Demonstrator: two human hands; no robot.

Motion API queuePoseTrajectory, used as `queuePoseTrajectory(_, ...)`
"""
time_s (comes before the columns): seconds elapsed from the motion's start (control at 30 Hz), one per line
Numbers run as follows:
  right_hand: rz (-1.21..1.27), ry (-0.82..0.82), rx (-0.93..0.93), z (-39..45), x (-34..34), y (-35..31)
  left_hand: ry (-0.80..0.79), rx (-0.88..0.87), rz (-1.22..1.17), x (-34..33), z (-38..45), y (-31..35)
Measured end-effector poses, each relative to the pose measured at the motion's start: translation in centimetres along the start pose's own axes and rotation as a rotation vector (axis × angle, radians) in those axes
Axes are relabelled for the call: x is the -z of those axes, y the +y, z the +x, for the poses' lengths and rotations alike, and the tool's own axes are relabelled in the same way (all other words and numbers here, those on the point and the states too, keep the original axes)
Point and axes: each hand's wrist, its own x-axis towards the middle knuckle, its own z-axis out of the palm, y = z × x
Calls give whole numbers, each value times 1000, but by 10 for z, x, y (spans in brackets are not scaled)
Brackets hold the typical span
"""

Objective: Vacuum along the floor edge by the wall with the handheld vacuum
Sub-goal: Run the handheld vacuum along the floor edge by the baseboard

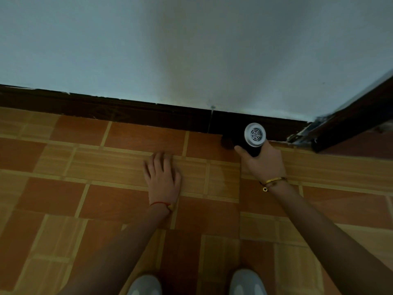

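- I see the right hand [262, 161] wrapped around the dark body of the handheld vacuum [253, 138], thumb on its left side, fingers curled round it.
- The vacuum sits right at the dark baseboard [127, 109], its white vented rear cap facing me; the nozzel end is dark against the baseboard and I cannot make out whether it touches.
- My left hand [161, 174] lies flat, fingers straight, pressed on the tiled floor [63, 199], well short of the baseboard.
- The wall [191, 50] rises above the baseboard; a dark door frame [350, 122] meets the baseboard just right of the vacuum.
- Two grey shoes [247, 283] show far back from the baseboard.
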Motion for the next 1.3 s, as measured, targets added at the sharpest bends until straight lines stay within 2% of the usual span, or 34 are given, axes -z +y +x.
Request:
queuePoseTrajectory(0.17,-8,-86,7,0,11,9,7,-6,32,1,-1,1)
queuePoseTrajectory(0.33,-18,65,-67,1,23,22,38,-12,47,0,-1,3)
queuePoseTrajectory(0.5,3,-38,-36,2,26,29,28,-12,46,-1,-1,3)
queuePoseTrajectory(0.7,-8,89,-82,3,34,38,43,8,41,0,-4,8)
queuePoseTrajectory(0.87,-24,6,-47,0,35,44,82,-16,-55,-5,-6,20)
queuePoseTrajectory(1.07,-70,196,-167,-3,53,62,64,-81,-94,-8,-12,44)
queuePoseTrajectory(1.23,-93,35,-133,-7,55,67,21,-113,-76,-11,-21,57)
queuePoseTrajectory(1.3,-85,46,-143,-7,57,67,8,-130,-72,-11,-26,62)
